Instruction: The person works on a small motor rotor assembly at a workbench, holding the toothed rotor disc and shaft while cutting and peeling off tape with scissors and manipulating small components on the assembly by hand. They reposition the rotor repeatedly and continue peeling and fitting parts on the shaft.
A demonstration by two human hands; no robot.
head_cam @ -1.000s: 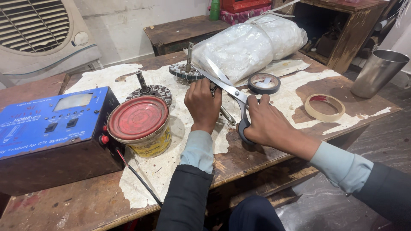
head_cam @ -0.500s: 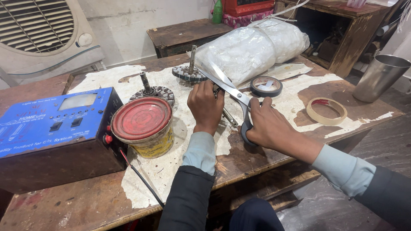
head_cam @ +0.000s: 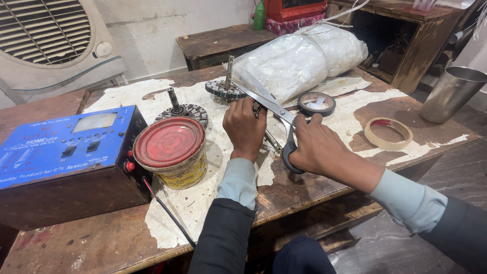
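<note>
Scissors, long steel-bladed with dark loop handles [head_cam: 276, 119], gripped in right hand [head_cam: 317, 147], blades parted. Left hand [head_cam: 244, 127] fisted on something small, unclear what, just right of red-lidded yellow tin [head_cam: 172, 152].

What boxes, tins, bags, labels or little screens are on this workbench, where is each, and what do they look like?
Blue control box: left end of the bench, rectangular, white lettering, dark switches.
Small screen: on top of that box, pale grey rectangle.
Tin can: right of the box, round, red lid, yellow label.
Plastic bag: at the back behind the scissors, bulging, translucent white.
</note>
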